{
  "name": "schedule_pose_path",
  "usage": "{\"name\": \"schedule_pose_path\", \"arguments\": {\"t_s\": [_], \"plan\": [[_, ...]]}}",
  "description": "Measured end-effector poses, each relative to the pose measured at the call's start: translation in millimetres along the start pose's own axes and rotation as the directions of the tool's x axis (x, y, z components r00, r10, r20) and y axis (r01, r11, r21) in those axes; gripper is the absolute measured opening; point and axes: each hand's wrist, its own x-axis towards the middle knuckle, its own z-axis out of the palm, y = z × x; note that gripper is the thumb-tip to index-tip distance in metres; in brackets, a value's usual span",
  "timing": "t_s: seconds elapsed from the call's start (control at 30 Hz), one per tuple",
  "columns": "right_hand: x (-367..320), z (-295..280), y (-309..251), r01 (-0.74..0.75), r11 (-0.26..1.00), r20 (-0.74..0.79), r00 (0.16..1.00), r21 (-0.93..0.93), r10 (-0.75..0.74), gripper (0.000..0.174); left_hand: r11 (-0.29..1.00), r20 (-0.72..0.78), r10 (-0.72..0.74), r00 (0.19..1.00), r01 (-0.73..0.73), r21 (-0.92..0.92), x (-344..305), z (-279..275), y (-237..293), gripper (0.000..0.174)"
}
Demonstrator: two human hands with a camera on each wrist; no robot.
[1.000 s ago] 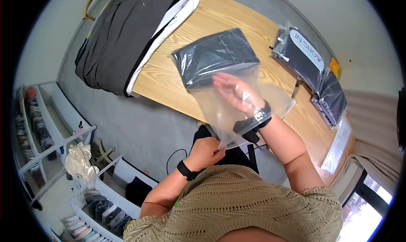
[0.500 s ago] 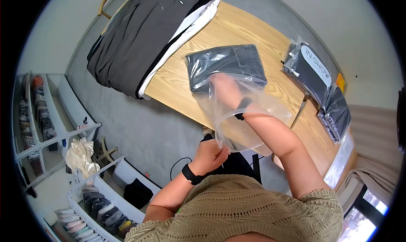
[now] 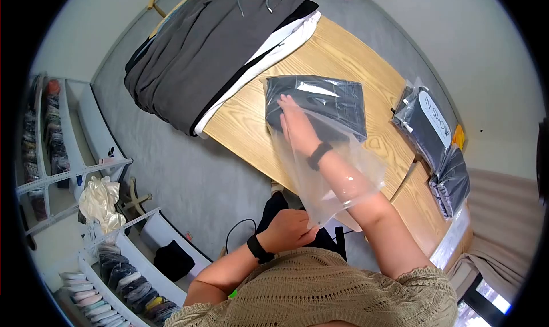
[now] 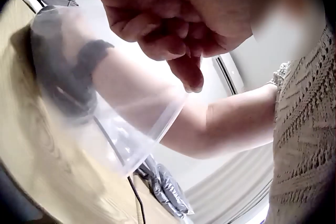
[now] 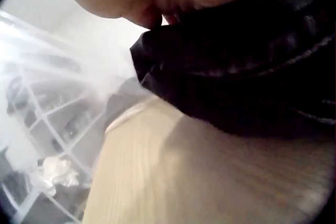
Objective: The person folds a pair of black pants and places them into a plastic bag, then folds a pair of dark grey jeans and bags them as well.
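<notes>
Folded dark jeans [image 3: 349, 107] lie on the wooden table inside a clear plastic bag [image 3: 366, 170]. My right hand [image 3: 298, 130] reaches into the bag up to the forearm and rests on the jeans with its fingers extended. The right wrist view shows its fingertips at the near edge of the dark denim [image 5: 236, 71]. At the bag's mouth, my left hand [image 3: 287, 230] pinches a corner of the plastic between thumb and curled fingers. In the left wrist view, the bag's rim [image 4: 168, 119] spans my right forearm.
A pile of grey, black and white garments [image 3: 211, 52] covers the table's left end. Bagged dark clothes [image 3: 429, 118], one labelled "IN SHOW", lie along the right edge. Shelves of packed clothing [image 3: 123, 275] stand at the lower left.
My right hand, first above the jeans' near edge with palm showing, has pushed deeper into the bag onto the jeans. The left hand keeps its pinch on the bag. The head view has shifted.
</notes>
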Motion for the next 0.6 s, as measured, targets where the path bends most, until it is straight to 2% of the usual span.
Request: {"name": "schedule_pose_path", "arguments": {"t_s": [0.03, 0.1, 0.13, 0.2, 0.23, 0.27, 0.33, 0.4, 0.47, 0.6], "plan": [[6, 3, 5, 0.003, 1.000, -0.002, 1.000, 0.002, -0.003, 0.042, 0.999, 0.050, -0.021, 0.999, 0.019, 0.034, 1, -3, 0, 0.019], [18, 4, 6, -0.129, 0.987, 0.088, 0.986, -0.099, 0.138, 0.044, 0.997, 0.099, -0.043, 0.994, 0.036, 0.071, -1, -3, -3, 0.020], [21, 2, 7, -0.127, 0.987, 0.089, 0.987, -0.099, 0.136, 0.044, 0.997, 0.146, -0.030, 0.989, 0.020, 0.073, -6, 2, -7, 0.021], [23, -2, 9, -0.027, 0.963, 0.219, 0.972, -0.269, 0.088, 0.048, 0.998, 0.192, -0.020, 0.981, 0.007, 0.070, -17, 13, -16, 0.022], [24, -3, 12, -0.033, 0.957, 0.248, 0.963, -0.289, 0.108, 0.057, 0.997, 0.240, -0.029, 0.970, 0.012, 0.074, -23, 18, -21, 0.022], [25, -3, 15, -0.034, 0.957, 0.252, 0.961, -0.289, 0.110, 0.057, 0.997, 0.288, -0.038, 0.957, 0.017, 0.076, -28, 24, -26, 0.022], [26, -2, 19, -0.033, 0.930, 0.310, 0.938, -0.366, 0.156, 0.066, 0.997, 0.308, -0.067, 0.949, 0.052, 0.055, -39, 34, -33, 0.024], [31, -7, 16, -0.037, 0.913, 0.314, 0.933, -0.406, 0.177, 0.073, 0.996, 0.329, -0.090, 0.940, 0.083, 0.038, -40, 36, -38, 0.026], [34, -10, 14, -0.044, 0.896, 0.377, 0.897, -0.442, 0.230, 0.074, 0.989, 0.490, -0.146, 0.860, 0.118, 0.087, -37, 35, -42, 0.031], [34, 6, 13, -0.089, 0.872, 0.324, 0.906, -0.481, 0.272, 0.073, 0.993, 0.557, -0.122, 0.822, 0.103, 0.066, -25, 33, -47, 0.033]]}}
